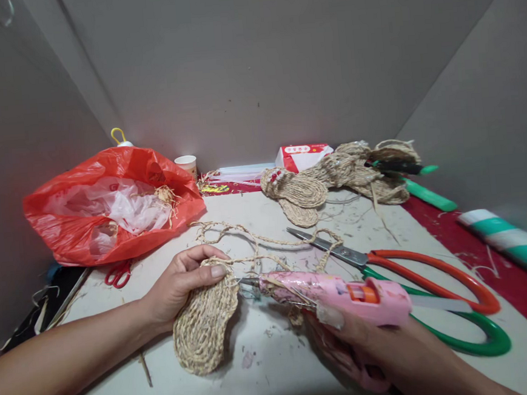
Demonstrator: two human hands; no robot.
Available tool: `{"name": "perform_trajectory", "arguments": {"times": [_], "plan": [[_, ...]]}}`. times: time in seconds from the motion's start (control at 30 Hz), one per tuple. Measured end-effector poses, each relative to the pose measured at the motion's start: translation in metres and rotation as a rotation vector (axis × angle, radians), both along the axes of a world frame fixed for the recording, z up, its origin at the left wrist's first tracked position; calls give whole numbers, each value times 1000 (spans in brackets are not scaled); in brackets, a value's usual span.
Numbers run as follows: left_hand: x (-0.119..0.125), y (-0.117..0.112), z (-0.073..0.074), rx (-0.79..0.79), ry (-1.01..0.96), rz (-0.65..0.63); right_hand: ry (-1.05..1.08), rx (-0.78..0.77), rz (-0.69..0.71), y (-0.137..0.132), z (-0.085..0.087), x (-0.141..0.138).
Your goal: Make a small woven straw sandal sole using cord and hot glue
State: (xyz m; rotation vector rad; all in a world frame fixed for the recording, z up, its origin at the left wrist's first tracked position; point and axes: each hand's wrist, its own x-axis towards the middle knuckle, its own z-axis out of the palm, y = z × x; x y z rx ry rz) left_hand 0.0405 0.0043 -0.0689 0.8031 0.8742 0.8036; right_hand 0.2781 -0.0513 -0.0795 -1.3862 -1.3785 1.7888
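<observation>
Left hand (179, 283): grip pinching upper rim of woven straw sole (203, 333), thumb on top. Sole flat on counter (281, 366), near centre.
Right hand (371, 347): grip wrapped tight around pink glue gun (344, 294), nozzle at sole rim, just beside left thumb.
Braided straw cord (267, 241) trailing from rim.
Scissors (336, 251) just behind gun.
Red bag (109, 203) at far left.

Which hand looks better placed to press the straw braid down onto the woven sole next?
Probably the left hand: its thumb rests on the woven sole beside the braid, while the right hand is full with the glue gun.
</observation>
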Motion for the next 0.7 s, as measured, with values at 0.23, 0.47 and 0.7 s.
{"name": "perform_trajectory", "arguments": {"times": [0.23,0.47,0.7], "plan": [[0,1,1,-10,-27,14,46,2,36,1,-6,0],[0,2,1,-7,-46,12,17,30,45,0,-3,1],[0,3,0,-14,-62,11,9,31,39,-1,2,-1]]}}
